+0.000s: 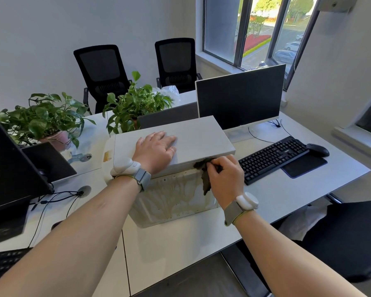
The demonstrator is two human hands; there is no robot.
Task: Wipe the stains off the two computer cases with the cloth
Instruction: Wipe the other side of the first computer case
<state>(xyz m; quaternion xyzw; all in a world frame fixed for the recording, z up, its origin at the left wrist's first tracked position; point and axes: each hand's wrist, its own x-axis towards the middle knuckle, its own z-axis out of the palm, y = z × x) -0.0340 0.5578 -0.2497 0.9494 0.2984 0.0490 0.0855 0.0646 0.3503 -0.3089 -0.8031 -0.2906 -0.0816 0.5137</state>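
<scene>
A white computer case (201, 136) stands on the white desk (180, 243) in front of me. Its near side panel (171, 200) carries brownish drip stains. My left hand (156, 148) lies flat on the case's top, fingers spread, holding nothing. My right hand (225, 174) is closed on a dark cloth (205, 176), pressed against the upper right of the stained side, just under the top edge. Part of the cloth hangs down over the panel. Only one case is clearly in view.
A black keyboard (272, 157), mouse (317, 150) and mouse pad (304, 166) lie to the right. A monitor (240, 97) stands behind the case. Two potted plants (135, 103) (43, 118) sit behind and to the left. A dark monitor (9, 163) and cables (51, 198) are at the left.
</scene>
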